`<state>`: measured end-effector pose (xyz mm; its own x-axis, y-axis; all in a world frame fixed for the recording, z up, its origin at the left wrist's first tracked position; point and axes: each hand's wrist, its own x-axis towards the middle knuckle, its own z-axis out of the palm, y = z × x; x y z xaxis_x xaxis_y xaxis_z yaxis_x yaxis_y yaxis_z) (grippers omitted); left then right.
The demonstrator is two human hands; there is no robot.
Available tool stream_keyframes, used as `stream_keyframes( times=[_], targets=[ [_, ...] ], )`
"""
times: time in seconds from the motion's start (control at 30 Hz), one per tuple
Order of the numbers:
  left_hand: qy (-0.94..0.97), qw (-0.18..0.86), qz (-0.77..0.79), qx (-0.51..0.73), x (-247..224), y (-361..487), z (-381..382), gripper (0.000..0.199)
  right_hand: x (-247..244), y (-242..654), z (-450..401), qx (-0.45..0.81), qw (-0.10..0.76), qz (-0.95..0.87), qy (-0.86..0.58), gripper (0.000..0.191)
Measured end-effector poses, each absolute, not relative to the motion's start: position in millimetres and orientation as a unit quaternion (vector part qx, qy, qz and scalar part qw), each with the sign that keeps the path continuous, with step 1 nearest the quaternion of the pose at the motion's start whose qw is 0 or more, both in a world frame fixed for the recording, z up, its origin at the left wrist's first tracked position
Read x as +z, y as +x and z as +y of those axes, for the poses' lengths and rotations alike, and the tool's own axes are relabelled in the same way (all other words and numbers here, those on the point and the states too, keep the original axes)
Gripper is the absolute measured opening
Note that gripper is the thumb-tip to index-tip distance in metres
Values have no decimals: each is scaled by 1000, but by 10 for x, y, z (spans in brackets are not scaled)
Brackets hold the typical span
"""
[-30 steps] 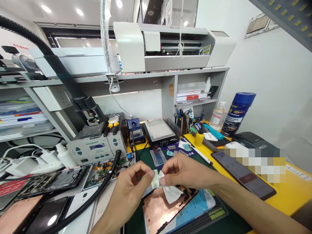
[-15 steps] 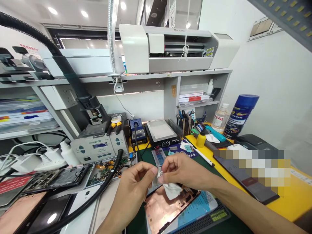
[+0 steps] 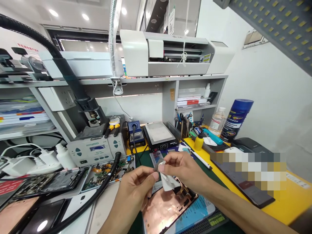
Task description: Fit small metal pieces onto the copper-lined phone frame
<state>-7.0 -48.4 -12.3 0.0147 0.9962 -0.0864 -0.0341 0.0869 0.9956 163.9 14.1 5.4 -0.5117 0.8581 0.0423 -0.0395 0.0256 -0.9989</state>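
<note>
My left hand (image 3: 137,187) is closed in a pinch on a small thin grey piece (image 3: 157,164), whose kind I cannot make out. In my right hand (image 3: 185,169) a crumpled white tissue (image 3: 169,183) is gripped between thumb and fingers, its loose end hanging down. The tissue's upper part meets the grey piece. Both hands are over a copper-coloured device panel (image 3: 161,209) with dark edges and small parts along its far right side. That panel lies on a blue and white sheet (image 3: 197,208) above a green mat (image 3: 133,224).
To the left, a black hose (image 3: 97,191) arches over a tray of small circuit parts (image 3: 99,175). Behind are a hot plate (image 3: 159,133) and a grey control station (image 3: 97,149). A yellow bottle (image 3: 198,143), white pen (image 3: 202,158) and blue spray can (image 3: 236,120) stand or lie right.
The tissue and right hand have shifted slightly up, and the grey piece now shows against the tissue between the hands. The camera view has tilted a little.
</note>
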Motion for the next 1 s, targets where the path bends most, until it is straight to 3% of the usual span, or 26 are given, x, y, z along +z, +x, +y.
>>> stream_keyframes(
  times=[0.4,0.57,0.87,1.0],
  targets=[
    [504,487,524,484,-104,-79,-518,36,25,1661,126,582,312,-667,-345,30],
    [519,463,531,484,-111,-109,-519,36,15,1656,129,567,338,-666,-347,39],
    [467,523,525,483,-70,-158,-507,36,83,1762,262,537,456,-610,-364,29],
    [451,540,515,489,-76,-154,-504,35,121,1809,269,568,418,-603,-372,33]
  ],
)
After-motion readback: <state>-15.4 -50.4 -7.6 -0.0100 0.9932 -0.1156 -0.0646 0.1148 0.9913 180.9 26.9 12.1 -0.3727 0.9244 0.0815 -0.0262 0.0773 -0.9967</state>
